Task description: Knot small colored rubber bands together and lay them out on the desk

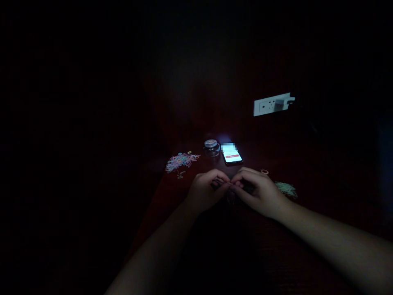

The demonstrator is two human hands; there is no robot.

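My left hand (208, 189) and my right hand (259, 190) meet over the dark table, thumb and forefinger of each pinched together, tip against tip. What they pinch is too small and dim to name; a faint pinkish shape shows just under the fingertips. Left of my left hand lies a loose heap of small multicoloured rubber bands (181, 162), with a few strays in front of it. A smaller pile of pale green rubber bands (286, 189) sits beyond my right wrist. One peach-coloured band (264, 172) rests behind my right hand.
A phone (233, 157) with a lit screen lies behind my hands. Beside it stands a small clear jar (211, 146) with a patterned lid. Farther back on the right is a white socket panel (270, 105) with a plug in it. The surroundings are very dark.
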